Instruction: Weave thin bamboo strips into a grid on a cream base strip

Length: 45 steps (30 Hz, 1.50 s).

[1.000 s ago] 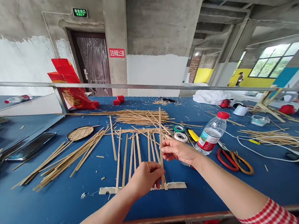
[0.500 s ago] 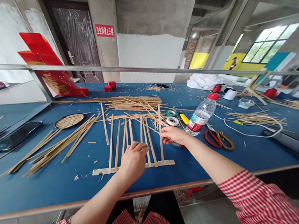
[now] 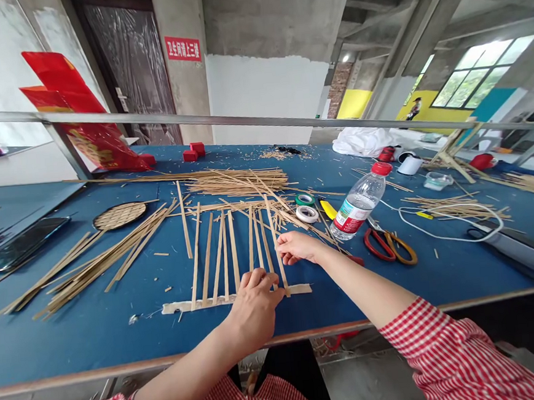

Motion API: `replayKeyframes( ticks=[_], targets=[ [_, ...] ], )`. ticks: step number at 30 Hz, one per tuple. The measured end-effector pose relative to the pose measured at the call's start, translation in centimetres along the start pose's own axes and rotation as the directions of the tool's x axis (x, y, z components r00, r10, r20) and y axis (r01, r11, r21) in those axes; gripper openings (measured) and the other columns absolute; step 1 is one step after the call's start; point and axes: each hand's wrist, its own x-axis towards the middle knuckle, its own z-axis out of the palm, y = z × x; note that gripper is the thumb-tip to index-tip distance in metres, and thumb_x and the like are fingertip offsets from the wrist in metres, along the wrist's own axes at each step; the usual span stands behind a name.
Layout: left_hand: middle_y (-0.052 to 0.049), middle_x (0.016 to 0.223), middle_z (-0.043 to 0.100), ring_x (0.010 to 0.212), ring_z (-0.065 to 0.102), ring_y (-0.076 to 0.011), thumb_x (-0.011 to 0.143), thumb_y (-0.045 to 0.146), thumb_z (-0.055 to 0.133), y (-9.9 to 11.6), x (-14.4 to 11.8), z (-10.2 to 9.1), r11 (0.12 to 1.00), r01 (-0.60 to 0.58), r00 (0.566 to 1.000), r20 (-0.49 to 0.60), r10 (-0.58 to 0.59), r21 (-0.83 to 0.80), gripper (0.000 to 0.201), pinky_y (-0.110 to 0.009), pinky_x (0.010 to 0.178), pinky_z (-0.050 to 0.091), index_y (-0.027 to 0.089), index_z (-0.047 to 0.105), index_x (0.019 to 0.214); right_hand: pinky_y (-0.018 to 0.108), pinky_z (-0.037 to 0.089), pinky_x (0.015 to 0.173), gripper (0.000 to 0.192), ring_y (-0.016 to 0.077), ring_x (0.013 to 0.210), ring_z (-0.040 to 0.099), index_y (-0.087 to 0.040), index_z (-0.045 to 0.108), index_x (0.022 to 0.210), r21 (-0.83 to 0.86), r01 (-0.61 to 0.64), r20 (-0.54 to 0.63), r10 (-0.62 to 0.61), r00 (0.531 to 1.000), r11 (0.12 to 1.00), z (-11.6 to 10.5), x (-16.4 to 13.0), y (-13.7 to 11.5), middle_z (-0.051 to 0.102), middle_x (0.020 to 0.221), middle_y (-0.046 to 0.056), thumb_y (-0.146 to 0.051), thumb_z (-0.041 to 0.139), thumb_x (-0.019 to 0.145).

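Several flat bamboo strips (image 3: 233, 246) lie side by side, their lower ends on a whitish strip of tape (image 3: 178, 307). My right hand (image 3: 296, 247) pinches the rightmost bamboo strip (image 3: 269, 215) around its middle. That strip leans slightly, its foot resting on the tape. My left hand (image 3: 256, 302) is curled low over the tape, with thumb and fingertips closed at the foot of the same strip. It covers the lower ends of some neighbouring strips.
Bamboo bundles lie left (image 3: 91, 263) and behind (image 3: 238, 182). Right of my hands are tape rolls (image 3: 306, 214), a water bottle (image 3: 359, 202) and scissors (image 3: 391, 247). A round woven piece (image 3: 120, 216) and a phone (image 3: 23, 244) sit left. A metal rail (image 3: 242, 123) crosses behind.
My right hand has shifted left and slightly down with the strip, whose top now leans left. My left hand has moved right and down to the strip's foot.
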Motion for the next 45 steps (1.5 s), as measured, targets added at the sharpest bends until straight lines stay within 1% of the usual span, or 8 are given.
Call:
replayKeyframes(
  ticks=[5,9,17,20,26,32,38,45],
  targets=[
    [-0.002,0.13,0.044,0.119,0.031,-0.0261,0.074,0.011,0.043,-0.3,-0.5,0.5,0.988,-0.139,0.99,-0.004,0.139,0.065,0.039,-0.042,0.092,0.028,0.02,0.053,0.111,0.016,0.047,0.044,0.012,0.0075,0.043,0.055,-0.016,0.044,0.066,-0.044,-0.01,-0.029,0.008,1.0,0.999,0.5,0.6,0.5,0.056,0.048,-0.002,-0.009,0.047,0.077],
    [-0.006,0.122,0.052,0.119,0.036,-0.0221,0.074,0.011,0.042,-0.7,-0.2,0.4,0.971,-0.239,0.971,0.019,0.238,0.018,0.041,-0.038,0.096,0.023,0.015,0.05,0.114,0.017,0.047,0.045,0.014,0.0079,0.043,0.055,-0.017,0.042,0.065,-0.102,-0.019,-0.061,0.013,0.998,0.995,1.0,0.3,0.2,0.055,0.047,-0.002,-0.009,0.045,0.077],
    [-0.005,0.102,0.062,0.101,0.05,-0.0174,0.067,0.005,0.041,-0.7,1.0,-1.3,0.96,-0.239,0.968,0.041,0.247,-0.146,0.038,-0.034,0.093,0.026,0.016,0.058,0.099,0.021,0.042,0.046,0.005,0.0132,0.046,0.058,-0.017,0.047,0.072,-0.377,-0.058,-0.201,-0.021,0.979,0.924,1.4,0.3,0.1,0.056,0.051,-0.001,-0.014,0.05,0.073],
    [-0.006,0.099,0.063,0.098,0.052,-0.0185,0.067,0.007,0.042,-1.0,1.4,-1.4,0.96,-0.247,0.964,0.071,0.258,-0.135,0.034,-0.035,0.093,0.027,0.016,0.059,0.095,0.023,0.04,0.055,0.016,0.0158,0.062,0.06,-0.018,0.049,0.085,-0.506,-0.043,-0.272,-0.112,0.956,0.862,1.6,-0.3,0.1,0.059,0.062,0.001,-0.014,0.054,0.07],
    [-0.005,0.097,0.062,0.099,0.051,-0.0181,0.07,0.011,0.043,-0.9,1.4,-1.4,0.969,-0.235,0.967,0.081,0.24,-0.072,0.027,-0.035,0.099,0.021,0.017,0.056,0.093,0.022,0.031,0.058,0.004,0.0127,0.069,0.053,-0.02,0.049,0.073,-0.751,0.089,-0.118,-0.265,0.957,0.655,2.5,-2.2,0.4,0.058,0.07,0.0,-0.015,0.048,0.074],
    [-0.008,0.105,0.057,0.108,0.046,-0.019,0.073,0.013,0.042,-0.2,1.0,-2.1,0.977,-0.214,0.974,0.075,0.212,0.018,0.029,-0.035,0.1,0.02,0.017,0.048,0.101,0.021,0.029,0.055,0.006,0.0108,0.065,0.05,-0.019,0.05,0.077,-0.761,0.073,-0.109,-0.238,0.965,0.645,2.5,-1.9,0.6,0.059,0.075,0.0,-0.016,0.047,0.074],
    [-0.014,0.108,0.056,0.111,0.043,-0.0222,0.076,0.026,0.043,0.6,0.4,-1.2,0.951,-0.264,0.963,0.096,0.252,0.158,0.052,-0.037,0.102,0.012,0.008,0.03,0.124,0.022,0.027,0.05,0.011,0.0115,0.061,0.051,-0.02,0.055,0.072,-0.79,0.067,-0.078,-0.208,0.975,0.61,1.8,-1.6,-1.5,0.061,0.073,0.0,-0.019,0.045,0.075],
    [-0.012,0.099,0.057,0.101,0.047,-0.0239,0.074,0.026,0.044,1.1,0.0,-0.1,0.964,-0.213,0.976,0.069,0.204,0.158,0.056,-0.041,0.103,0.011,0.005,0.031,0.125,0.024,0.038,0.069,0.025,0.0164,0.089,0.056,-0.022,0.058,0.097,-0.81,0.182,-0.039,-0.361,0.932,0.558,3.7,1.8,-5.3,0.064,0.096,0.004,-0.02,0.038,0.082]
  ],
)
